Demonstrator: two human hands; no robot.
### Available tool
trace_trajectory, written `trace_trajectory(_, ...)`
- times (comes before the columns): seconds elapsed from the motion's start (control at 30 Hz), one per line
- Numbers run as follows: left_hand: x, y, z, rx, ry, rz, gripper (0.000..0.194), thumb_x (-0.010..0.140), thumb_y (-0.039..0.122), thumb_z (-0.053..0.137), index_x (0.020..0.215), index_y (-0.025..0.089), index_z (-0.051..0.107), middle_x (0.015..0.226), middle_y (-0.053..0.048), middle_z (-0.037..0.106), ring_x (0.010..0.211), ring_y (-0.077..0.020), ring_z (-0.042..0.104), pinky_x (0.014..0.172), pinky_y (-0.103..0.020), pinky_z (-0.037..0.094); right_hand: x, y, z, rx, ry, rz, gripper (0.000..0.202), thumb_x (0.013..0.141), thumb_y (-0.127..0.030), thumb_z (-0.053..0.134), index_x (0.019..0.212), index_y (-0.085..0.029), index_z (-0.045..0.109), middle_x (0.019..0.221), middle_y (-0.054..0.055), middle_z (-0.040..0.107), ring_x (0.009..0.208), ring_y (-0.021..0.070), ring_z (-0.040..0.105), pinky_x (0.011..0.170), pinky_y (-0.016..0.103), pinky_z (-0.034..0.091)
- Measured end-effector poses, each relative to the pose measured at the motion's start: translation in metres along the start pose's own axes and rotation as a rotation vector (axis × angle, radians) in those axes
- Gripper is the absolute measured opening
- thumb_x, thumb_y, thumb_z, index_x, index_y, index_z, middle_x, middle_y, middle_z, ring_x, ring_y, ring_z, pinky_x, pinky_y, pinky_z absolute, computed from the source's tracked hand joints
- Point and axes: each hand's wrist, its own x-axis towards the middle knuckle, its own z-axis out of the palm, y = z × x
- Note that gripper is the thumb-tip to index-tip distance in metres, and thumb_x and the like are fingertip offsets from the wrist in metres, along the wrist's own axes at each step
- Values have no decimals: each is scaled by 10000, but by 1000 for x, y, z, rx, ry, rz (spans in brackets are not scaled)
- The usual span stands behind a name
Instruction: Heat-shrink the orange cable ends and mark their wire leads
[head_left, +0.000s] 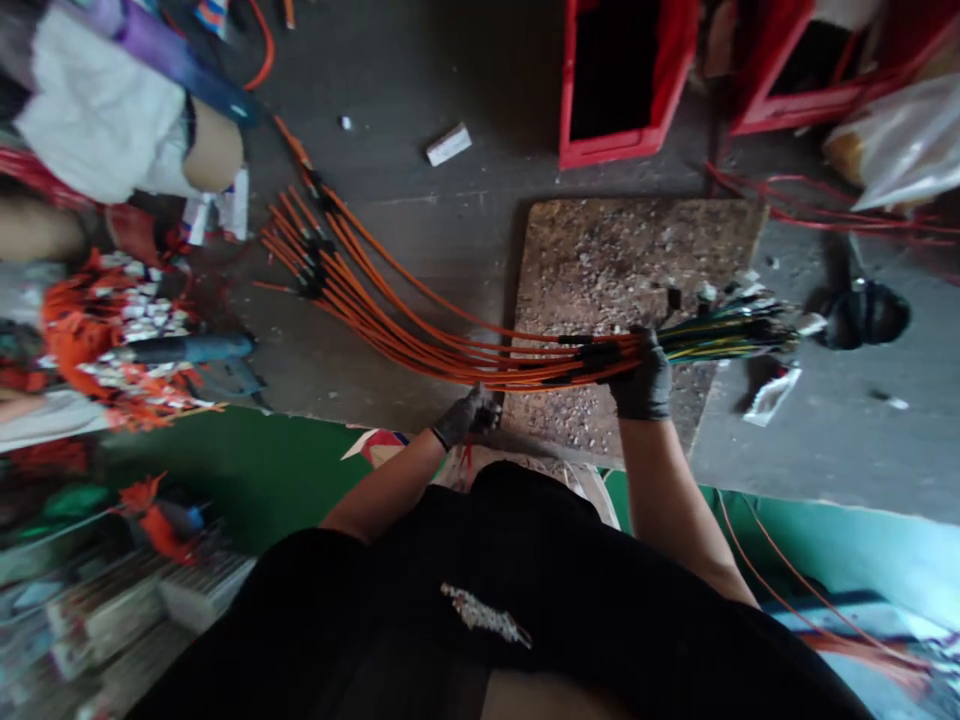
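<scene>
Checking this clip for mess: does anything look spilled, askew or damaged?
Yes. The board under the orange cables is strewn with small debris, and scraps litter the floor. The right hand grips the bundle; its far ends fan out loosely.

- Right hand [642, 378], gloved, grips the orange cable bundle [420, 320] over the wooden board [600, 260].
- Green-yellow wire ends [724, 335] fan out just past the grip.
- Left hand [465, 416] hangs curled below the bundle, well short of the grip.

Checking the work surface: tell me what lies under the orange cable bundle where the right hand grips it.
Under the orange cable bundle gripped by the right hand lies a speckled board on the grey floor. The board under the glove is hidden.
</scene>
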Motion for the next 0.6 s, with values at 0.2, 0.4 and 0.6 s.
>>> trace_trajectory(0.2, 41, -33, 22, -1067, 294, -195, 942, 1032, 817, 124, 1366, 146, 696, 1314, -209, 768, 1339, -316, 697, 1090, -548, 605, -26, -26, -13, -124, 16, -64, 210, 873, -440, 774, 994, -269, 768, 896, -4, 799, 886, 241, 794, 801, 402, 659)
trace_trajectory(0.4, 125, -32, -15, -2165, 404, -58, 1024, 830, 953, 446, 1457, 168, 642, 1521, -189, 646, 1566, -384, 452, 1263, -611, 386, -57, -23, -57, -34, 102, -59, 136, 875, -400, 764, 946, -284, 779, 915, -3, 838, 833, 256, 807, 764, 461, 682)
trace_trajectory(0.6, 164, -41, -50, -2090, 354, -68, 834, 858, 927, 460, 1098, 182, 747, 973, -107, 761, 1129, -279, 708, 1057, -498, 567, -49, -7, -63, 11, 227, 16, 129, 878, -401, 730, 887, -275, 755, 890, -2, 842, 806, 261, 803, 865, 563, 664)
